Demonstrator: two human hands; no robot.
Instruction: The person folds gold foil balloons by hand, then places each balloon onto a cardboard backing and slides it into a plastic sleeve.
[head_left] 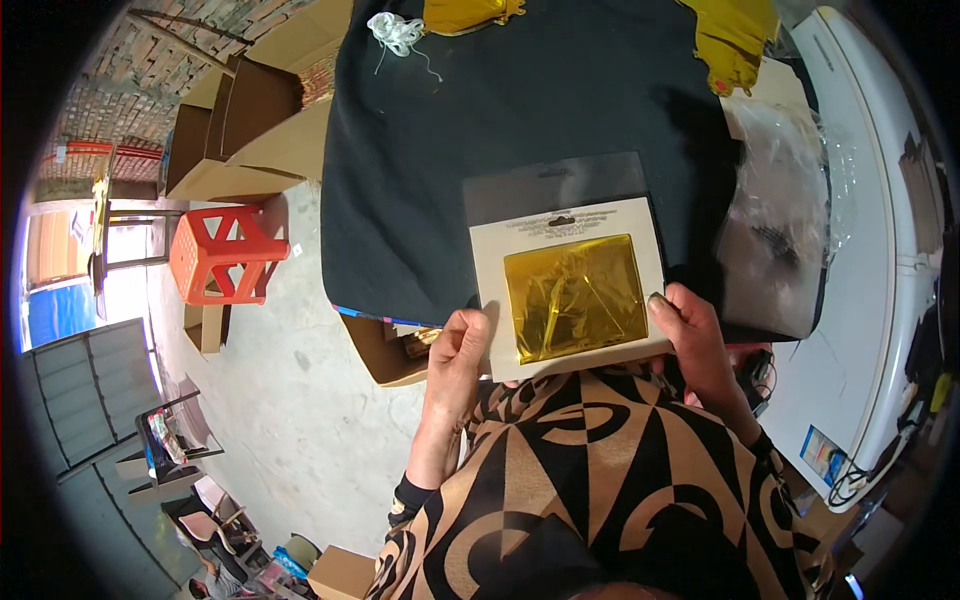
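Observation:
Between my two hands is a clear sleeve with a white card inside it [484, 260]. A folded square of shiny gold foil [577, 295] lies against the card's front, and a hang hole shows above it. The sleeve's clear top part [555, 182] stretches past the card over the dark cloth. My left hand [458, 352] pinches the lower left edge, thumb in front. On the opposite edge, my right hand [692, 328] has its thumb over the front, its other fingers partly hidden behind. The package is held over the near edge of a table covered with dark cloth [420, 190].
Gold foil pieces [468, 12] and a tangle of white string [394, 35] lie at the table's far side. Clear plastic bags [775, 225] are stacked on the right, beside a white appliance [850, 330]. Leftward stand an orange stool [215, 250] and cardboard boxes [285, 145].

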